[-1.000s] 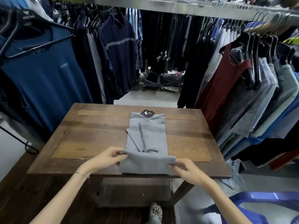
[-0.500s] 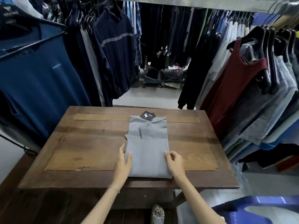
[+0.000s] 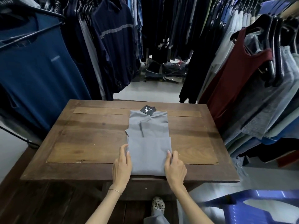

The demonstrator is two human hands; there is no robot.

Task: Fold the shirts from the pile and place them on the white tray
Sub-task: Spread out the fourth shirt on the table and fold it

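Observation:
A grey shirt [image 3: 149, 152] lies partly folded in a long strip down the middle of the wooden table [image 3: 90, 143]. Its bottom part is doubled over the near half, and a black hang tag [image 3: 148, 109] shows at the collar end. My left hand [image 3: 122, 167] rests against the left edge of the near fold, thumb and fingers on either side of that edge. My right hand [image 3: 175, 168] does the same at the right edge. No pile of shirts and no white tray are in view.
Racks of hanging clothes close in on the left [image 3: 37, 65], the back [image 3: 161, 21] and the right [image 3: 252, 88] of the table. A blue plastic chair [image 3: 252, 206] stands at the lower right. Bagged clothes [image 3: 166, 70] lie on the floor beyond the table.
My hands lifted the shirt's bottom hem and folded it forward over the body. They then slid back along the sides toward the near edge.

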